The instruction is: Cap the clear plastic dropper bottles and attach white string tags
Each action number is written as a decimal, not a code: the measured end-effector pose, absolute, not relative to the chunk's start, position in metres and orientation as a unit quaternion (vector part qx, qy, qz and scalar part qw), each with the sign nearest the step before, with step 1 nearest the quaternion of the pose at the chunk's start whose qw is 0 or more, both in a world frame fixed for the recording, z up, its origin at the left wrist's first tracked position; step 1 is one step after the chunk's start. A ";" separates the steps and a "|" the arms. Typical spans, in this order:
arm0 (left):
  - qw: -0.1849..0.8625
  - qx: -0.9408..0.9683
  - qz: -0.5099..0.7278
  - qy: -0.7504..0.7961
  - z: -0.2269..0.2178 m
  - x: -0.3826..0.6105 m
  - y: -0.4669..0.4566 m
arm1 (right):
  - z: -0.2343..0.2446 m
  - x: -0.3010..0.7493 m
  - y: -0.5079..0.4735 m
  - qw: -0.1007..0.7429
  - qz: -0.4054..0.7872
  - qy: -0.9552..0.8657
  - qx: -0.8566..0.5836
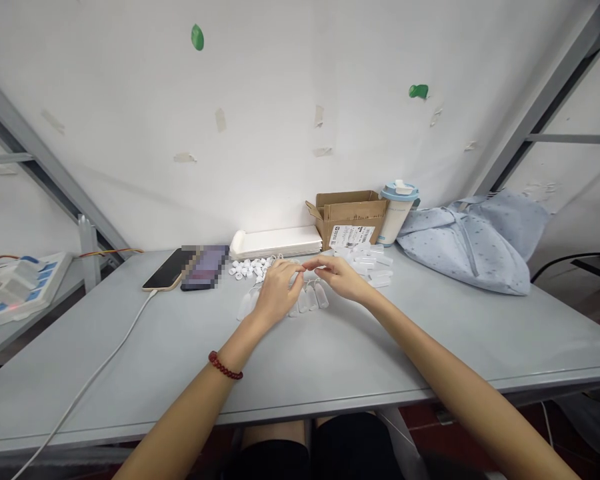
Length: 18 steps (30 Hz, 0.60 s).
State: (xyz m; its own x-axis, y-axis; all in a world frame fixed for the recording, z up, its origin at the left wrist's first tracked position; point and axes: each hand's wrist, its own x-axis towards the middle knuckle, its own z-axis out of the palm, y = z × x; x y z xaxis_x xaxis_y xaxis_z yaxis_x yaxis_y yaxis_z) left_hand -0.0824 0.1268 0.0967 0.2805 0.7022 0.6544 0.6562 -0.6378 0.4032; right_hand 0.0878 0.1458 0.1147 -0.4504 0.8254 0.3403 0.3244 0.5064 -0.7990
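My left hand [279,290] and my right hand [341,277] meet fingertip to fingertip over the middle of the table. The fingers of both are closed in a pinch, and whatever lies between them is too small or hidden to make out. Just below them, a row of small translucent tubes with loops [309,298] lies on the grey table [300,373]. More such tubes [245,305] show left of my left wrist, partly covered. Small white caps [247,269] are heaped behind my left hand. Loose clear tubes [375,261] lie in a pile beyond my right hand.
Behind the hands stand a stack of white sheets [280,243], an open cardboard box [355,217] and a lidded cup [397,213]. A blue cloth bag [470,247] lies right. Two phones [167,270] lie left, one with a white cable [107,360]. A power strip [30,290] sits far left.
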 end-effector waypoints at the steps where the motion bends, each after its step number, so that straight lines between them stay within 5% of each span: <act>1: 0.023 0.793 0.438 0.423 0.097 -0.082 0.126 | 0.116 0.088 0.144 0.377 0.349 -0.779 -0.358; 10: 0.034 0.722 0.536 0.436 0.103 -0.078 0.116 | 0.128 0.089 0.135 0.389 0.392 -0.755 -0.353; 18: 0.022 0.725 0.516 0.455 0.104 -0.078 0.113 | 0.128 0.123 0.155 0.218 0.040 -0.824 -0.521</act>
